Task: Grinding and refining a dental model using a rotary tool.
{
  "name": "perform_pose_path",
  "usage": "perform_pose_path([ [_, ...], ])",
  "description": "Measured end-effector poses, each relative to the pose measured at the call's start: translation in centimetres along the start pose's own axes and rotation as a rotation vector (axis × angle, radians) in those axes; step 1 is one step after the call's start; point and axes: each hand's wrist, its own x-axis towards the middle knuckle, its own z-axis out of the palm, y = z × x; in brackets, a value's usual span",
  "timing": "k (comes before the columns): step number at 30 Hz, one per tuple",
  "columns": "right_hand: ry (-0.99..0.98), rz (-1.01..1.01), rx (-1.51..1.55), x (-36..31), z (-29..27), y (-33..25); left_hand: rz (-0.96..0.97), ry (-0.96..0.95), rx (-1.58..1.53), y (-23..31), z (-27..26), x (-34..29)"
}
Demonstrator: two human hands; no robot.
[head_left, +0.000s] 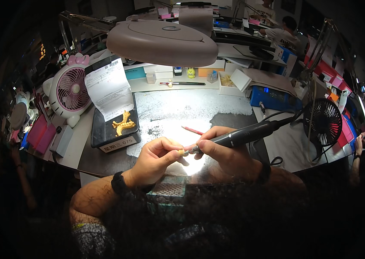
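Observation:
My left hand pinches a small yellow piece between thumb and fingers above the brightly lit bench. My right hand grips a black rotary handpiece whose tip touches that piece. The handpiece's cable runs off to the right. A black band sits on my left wrist. A yellow branched casting lies in a black tray to the left, away from both hands.
A round lamp head hangs over the bench. A pink-and-white fan stands left, a black fan right. A red pencil, a white box, a blue unit and a paper slip are around. Another person works behind.

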Motion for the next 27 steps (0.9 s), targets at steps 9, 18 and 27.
perform_pose_path([
  [9,0.006,0.014,-0.017,-0.09,-0.06,0.08,0.001,-0.002,-0.013,-0.15,-0.09,0.03],
  [18,0.017,0.002,-0.052,-0.06,0.09,0.01,0.004,-0.004,-0.002,-0.24,-0.22,-0.05],
  [27,0.009,-0.007,-0.038,-0.1,0.04,0.01,0.001,-0.007,0.0,-0.2,-0.23,0.01],
])
